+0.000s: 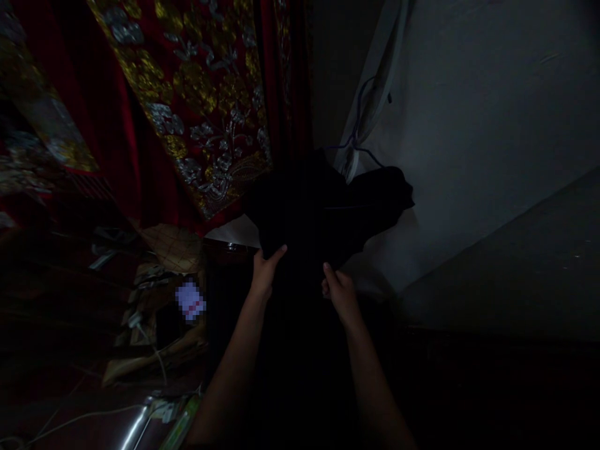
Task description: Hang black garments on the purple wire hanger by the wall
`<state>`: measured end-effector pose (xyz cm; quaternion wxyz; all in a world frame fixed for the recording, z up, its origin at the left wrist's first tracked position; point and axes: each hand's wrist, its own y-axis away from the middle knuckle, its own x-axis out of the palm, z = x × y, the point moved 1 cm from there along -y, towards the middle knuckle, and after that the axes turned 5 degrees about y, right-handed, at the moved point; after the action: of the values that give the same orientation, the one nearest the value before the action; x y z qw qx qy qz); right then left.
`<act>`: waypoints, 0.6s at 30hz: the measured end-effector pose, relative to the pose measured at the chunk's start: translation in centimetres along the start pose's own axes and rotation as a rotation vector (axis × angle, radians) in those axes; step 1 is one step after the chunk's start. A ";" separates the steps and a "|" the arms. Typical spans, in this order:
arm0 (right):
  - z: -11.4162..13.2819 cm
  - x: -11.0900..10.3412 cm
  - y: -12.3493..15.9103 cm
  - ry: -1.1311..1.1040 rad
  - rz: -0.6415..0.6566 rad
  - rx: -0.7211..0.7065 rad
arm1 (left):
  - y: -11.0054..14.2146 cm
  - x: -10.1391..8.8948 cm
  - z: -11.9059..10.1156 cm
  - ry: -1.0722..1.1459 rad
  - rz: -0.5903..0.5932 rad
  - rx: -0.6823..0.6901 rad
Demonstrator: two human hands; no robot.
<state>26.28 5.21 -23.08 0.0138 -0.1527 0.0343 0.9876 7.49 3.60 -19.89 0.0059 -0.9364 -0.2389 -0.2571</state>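
A dark garment [337, 200] hangs from a thin hanger [355, 139] against the pale wall [469, 112], just beside a red cloth [140, 162] with gold and silver decoration. The hanger probably carries the upper part, as its arms run down into the garment's top; what its hook rests on is too dim to tell.

The left hand [264, 274] is at the garment's left edge, its thumb pointing inward over the cloth and its fingers closed on a fold there. The right hand [339, 289] is across from it and slightly lower, thumb up, fingers curled in and narrow around the fabric. How much cloth each one has gathered is lost in the dark. With one hand to each side and a span of fabric between them, the grip looks meant to draw the garment flat and even, while the hanger takes the weight above. Both forearms reach up from below, so the front of the garment faces the person.

Apart from the garment, down at the left, a pale plug [135, 320] with a cord [158, 356] lies among clutter, near a blurred packet [190, 300]. Neither hand touches these.
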 end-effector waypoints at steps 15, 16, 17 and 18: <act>0.8 0.0 1.7 -0.124 0.088 -0.126 | 4.8 2.5 6.9 -0.407 0.475 0.390; 0.7 0.0 1.1 -0.141 0.071 -0.120 | 4.4 2.9 6.8 -0.394 0.440 0.396; 0.6 -0.1 0.4 -0.143 0.052 -0.111 | 3.9 3.2 6.7 -0.376 0.396 0.396; 0.7 -0.1 -0.6 -0.126 0.033 -0.102 | 3.4 3.5 6.6 -0.355 0.352 0.389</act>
<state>26.22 5.84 -22.43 -0.0084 -0.0903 -0.0143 0.9958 14.75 3.03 -23.53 0.1878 -0.9748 -0.1151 -0.0342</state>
